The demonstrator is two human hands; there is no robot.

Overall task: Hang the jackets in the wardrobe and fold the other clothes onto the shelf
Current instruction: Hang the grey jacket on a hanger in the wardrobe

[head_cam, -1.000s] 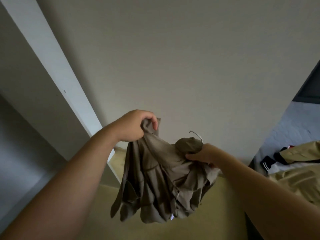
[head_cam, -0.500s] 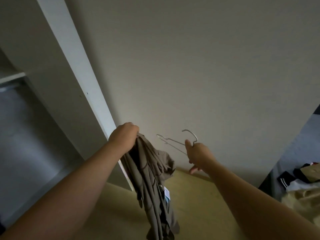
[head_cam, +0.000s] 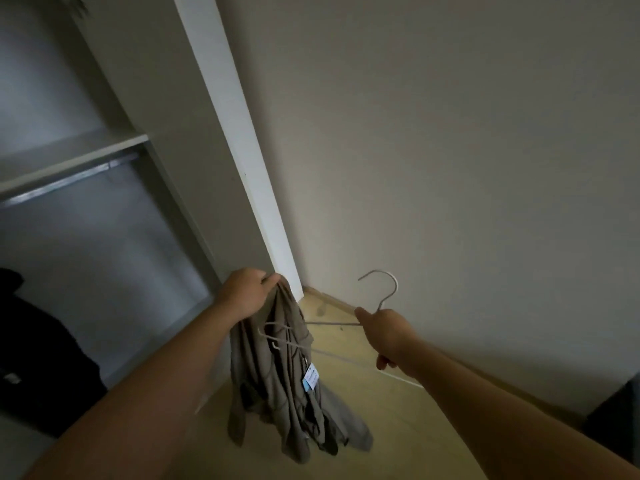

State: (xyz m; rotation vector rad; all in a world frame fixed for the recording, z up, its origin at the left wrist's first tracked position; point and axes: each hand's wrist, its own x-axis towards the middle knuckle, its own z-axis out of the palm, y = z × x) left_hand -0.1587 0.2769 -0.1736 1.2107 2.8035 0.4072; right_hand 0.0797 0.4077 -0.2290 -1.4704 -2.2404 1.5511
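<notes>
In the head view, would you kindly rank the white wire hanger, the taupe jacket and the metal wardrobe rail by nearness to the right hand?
1. White wire hanger, gripped by the right hand.
2. Taupe jacket, to its left, held by the left hand.
3. Metal wardrobe rail, far upper left.

Wardrobe (head_cam: 104, 254) standing at left, wall (head_cam: 450, 133) at right, side panel (head_cam: 239, 143) rising between them. Shelf (head_cam: 72, 150) sitting high inside wardrobe, rail (head_cam: 69, 181) running just beneath it. Another garment (head_cam: 41, 358) lying low in wardrobe, far left. Jacket (head_cam: 287, 382) hanging from left hand (head_cam: 247, 292), in front of side panel's foot, above floor (head_cam: 398, 438). Label (head_cam: 310, 375) hanging on jacket's right side. Hanger (head_cam: 332, 324) sitting right of jacket in right hand (head_cam: 384, 330), hook pointing up before wall, left end overlapping jacket's front. Floor stretching beneath both hands back to wall.
</notes>
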